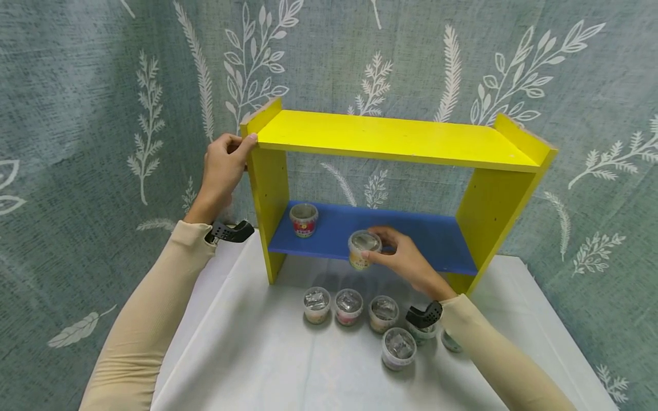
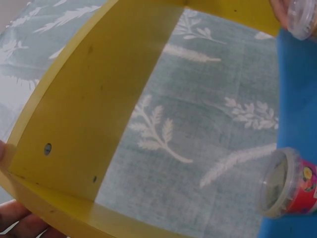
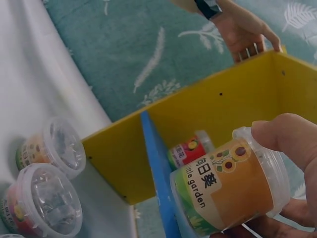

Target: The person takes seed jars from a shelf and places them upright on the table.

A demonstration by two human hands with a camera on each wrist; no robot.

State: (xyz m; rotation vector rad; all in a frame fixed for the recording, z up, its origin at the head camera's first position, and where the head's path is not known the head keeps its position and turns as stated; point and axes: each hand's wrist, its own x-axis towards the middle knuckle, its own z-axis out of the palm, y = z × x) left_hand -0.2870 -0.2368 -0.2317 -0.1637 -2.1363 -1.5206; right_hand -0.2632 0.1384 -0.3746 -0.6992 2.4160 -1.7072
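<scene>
Right hand [image 1: 411,262] pinching an orange-labelled clear plastic cup [image 1: 364,249] over the blue lower shelf board [image 1: 437,242], left hand [image 1: 222,168] gripping the yellow wooden rack's [image 1: 390,137] far-left top corner

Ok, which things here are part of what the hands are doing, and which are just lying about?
In use:
- right hand holding an orange cup at the blue board
- left hand gripping the shelf at its top corner
- red cup standing on the blue board

Lying about:
- cups on the white sheet
- leaf-print cloth behind

Beige long sleeves [image 1: 154,308]; black wrist mounts [image 1: 229,232].
</scene>
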